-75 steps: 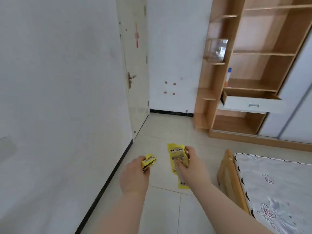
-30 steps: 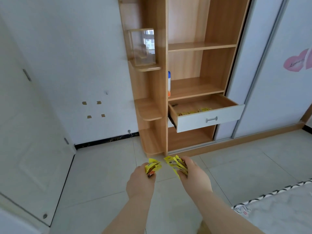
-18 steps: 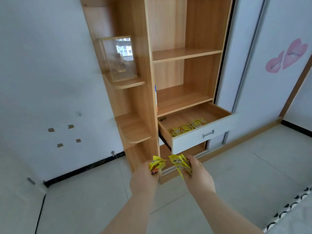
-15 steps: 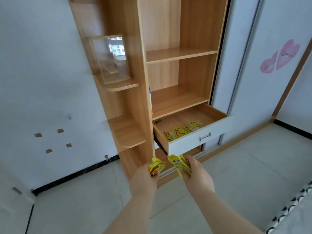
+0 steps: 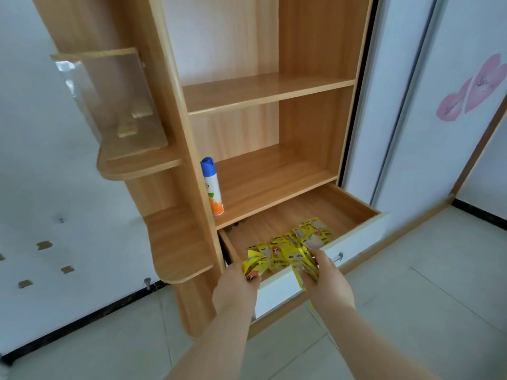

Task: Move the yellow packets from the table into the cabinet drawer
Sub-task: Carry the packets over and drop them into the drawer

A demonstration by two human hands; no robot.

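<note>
left hand and right hand grip yellow packets, now over drawer.

A wooden cabinet with open shelves is standing against a white wall, its rounded side shelves jutting left. White sliding doors are running beside it on the right, one wearing two pink heart stickers. Pale floor tiles are meeting a black skirting strip. Even light is filling the room.
</note>
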